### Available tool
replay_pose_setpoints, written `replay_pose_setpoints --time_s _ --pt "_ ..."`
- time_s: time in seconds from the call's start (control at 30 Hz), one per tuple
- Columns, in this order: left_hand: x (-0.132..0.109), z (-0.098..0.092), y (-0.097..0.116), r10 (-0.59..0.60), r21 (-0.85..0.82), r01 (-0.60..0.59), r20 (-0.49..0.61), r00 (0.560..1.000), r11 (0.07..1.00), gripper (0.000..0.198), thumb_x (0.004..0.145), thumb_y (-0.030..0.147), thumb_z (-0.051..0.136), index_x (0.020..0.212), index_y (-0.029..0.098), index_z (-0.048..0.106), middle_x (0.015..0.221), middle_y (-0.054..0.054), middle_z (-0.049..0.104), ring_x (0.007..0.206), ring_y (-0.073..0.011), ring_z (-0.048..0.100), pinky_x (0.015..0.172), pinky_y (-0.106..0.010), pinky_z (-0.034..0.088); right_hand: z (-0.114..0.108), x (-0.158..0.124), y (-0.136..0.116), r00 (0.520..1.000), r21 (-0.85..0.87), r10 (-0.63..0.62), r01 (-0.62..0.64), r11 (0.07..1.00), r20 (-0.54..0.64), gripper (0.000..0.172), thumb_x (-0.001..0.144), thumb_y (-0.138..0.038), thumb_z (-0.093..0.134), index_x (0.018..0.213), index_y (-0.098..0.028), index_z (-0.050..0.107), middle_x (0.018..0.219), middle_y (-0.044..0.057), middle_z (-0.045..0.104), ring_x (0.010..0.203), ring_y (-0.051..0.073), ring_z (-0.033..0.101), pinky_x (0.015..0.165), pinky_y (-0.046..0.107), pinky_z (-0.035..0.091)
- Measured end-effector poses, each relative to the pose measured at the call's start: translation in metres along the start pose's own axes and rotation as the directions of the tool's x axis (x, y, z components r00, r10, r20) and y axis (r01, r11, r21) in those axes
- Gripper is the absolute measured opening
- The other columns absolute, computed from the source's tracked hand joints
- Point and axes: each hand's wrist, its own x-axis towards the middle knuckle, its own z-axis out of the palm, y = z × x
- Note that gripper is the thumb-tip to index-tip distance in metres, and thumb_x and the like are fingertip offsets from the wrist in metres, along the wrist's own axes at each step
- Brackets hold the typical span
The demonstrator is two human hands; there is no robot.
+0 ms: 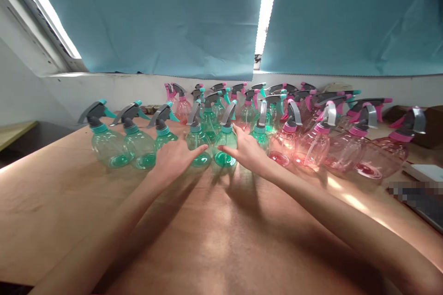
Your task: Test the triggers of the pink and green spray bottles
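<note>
Both my arms reach forward over a wooden table [214, 239] toward a crowd of plastic spray bottles. My left hand [176, 156] has its fingers wrapped round a green bottle [198, 140] with a grey trigger. My right hand [246, 150] grips the neighbouring green bottle [224, 144]. Both bottles stand upright on the table at the front of the group. Further green bottles [138, 147] stand in a row to the left. Pink bottles [314, 145] fill the right side.
Several more green and pink spray bottles [249, 106] stand behind, near a white wall and blue curtains [166, 18]. A white flat object [424, 173] lies at the table's right edge. A cardboard box [432, 124] sits far right.
</note>
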Motion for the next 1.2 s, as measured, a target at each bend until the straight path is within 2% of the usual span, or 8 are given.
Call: replay_pose_setpoints --time_s 0.13,0.3,0.37,0.57,0.67,0.8,1.03,1.2 --pt "-0.02 -0.016 0.02 -0.21 0.379 0.155 0.109 0.972 0.912 0.075 0.082 0.07 0.051 0.131 0.013 0.056 0.06 -0.007 0.064 0.069 -0.037 0.067 0.058 -0.034 0.04 -0.025 -0.025 0.006 0.996 0.02 -0.057 0.059 0.998 -0.07 0.058 0.086 -0.043 0.069 0.135 -0.015 0.054 0.133 0.018 0.063 0.122 0.035 0.06 0.097 0.048 0.049" --pt "-0.048 -0.029 0.041 -0.256 0.421 0.144 0.224 0.94 0.895 0.066 0.089 0.064 0.041 0.135 0.018 0.053 0.079 -0.011 0.073 0.074 -0.0354 0.068 0.057 -0.034 0.037 -0.066 -0.058 0.037 0.982 -0.008 -0.028 0.027 1.0 -0.188 0.026 0.094 -0.044 0.058 0.099 -0.02 0.067 0.099 0.008 0.075 0.077 0.024 0.072 0.076 0.04 0.055" --pt "-0.057 -0.027 0.047 -0.233 0.385 0.115 0.276 0.932 0.916 0.06 0.089 0.061 0.043 0.131 0.021 0.057 0.077 -0.008 0.073 0.071 -0.0331 0.068 0.057 -0.033 0.037 -0.073 -0.062 0.05 0.972 -0.033 0.01 -0.018 0.999 -0.236 0.03 0.092 -0.047 0.06 0.101 -0.02 0.066 0.102 0.009 0.074 0.075 0.025 0.071 0.074 0.041 0.054" --pt "-0.075 -0.01 0.065 -0.034 0.193 -0.053 0.422 0.906 0.98 0.042 0.089 0.05 0.051 0.122 0.026 0.063 0.074 -0.004 0.073 0.063 -0.027 0.066 0.055 -0.031 0.034 -0.057 -0.046 0.06 0.985 -0.034 0.058 -0.064 0.997 -0.165 0.066 0.085 -0.051 0.068 0.131 -0.007 0.053 0.132 0.023 0.062 0.123 0.035 0.058 0.099 0.048 0.047" --pt "-0.079 -0.003 0.073 0.084 -0.013 -0.092 0.553 0.829 0.996 0.042 0.09 0.049 0.052 0.125 0.027 0.062 0.076 -0.001 0.071 0.068 -0.0235 0.065 0.059 -0.03 0.038 -0.044 -0.033 0.059 0.986 -0.015 0.109 -0.111 0.994 -0.125 0.075 0.083 -0.055 0.069 0.138 -0.009 0.047 0.142 0.025 0.053 0.13 0.038 0.052 0.103 0.051 0.043" --pt "-0.074 0.005 0.081 0.212 -0.227 -0.079 0.649 0.731 0.971 0.044 0.092 0.051 0.051 0.126 0.023 0.061 0.08 0.0 0.068 0.071 -0.0194 0.062 0.064 -0.029 0.043 -0.037 -0.025 0.06 0.986 -0.004 0.136 -0.136 0.991 -0.095 0.073 0.084 -0.057 0.067 0.134 -0.008 0.05 0.132 0.026 0.06 0.122 0.039 0.058 0.097 0.05 0.047" --pt "-0.052 0.029 0.099 0.142 -0.333 -0.008 0.381 0.914 0.943 0.037 0.089 0.045 0.059 0.117 0.02 0.061 0.095 -0.005 0.068 0.087 -0.0226 0.066 0.073 -0.034 0.051 -0.048 -0.055 0.054 0.992 -0.022 0.107 -0.109 0.994 -0.065 0.069 0.082 -0.058 0.067 0.133 -0.013 0.051 0.129 0.02 0.062 0.119 0.038 0.059 0.094 0.05 0.047" --pt "-0.041 0.054 0.125 0.198 -0.475 -0.045 0.278 0.94 0.879 0.067 0.079 0.041 0.072 0.135 0.017 0.047 0.138 -0.016 0.052 0.125 -0.0298 0.053 0.094 -0.043 0.05 -0.066 -0.101 0.046 0.999 -0.098 0.024 -0.027 0.995 -0.024 0.061 0.089 -0.057 0.058 0.133 -0.017 0.048 0.123 0.017 0.064 0.105 0.037 0.065 0.078 0.047 0.053"
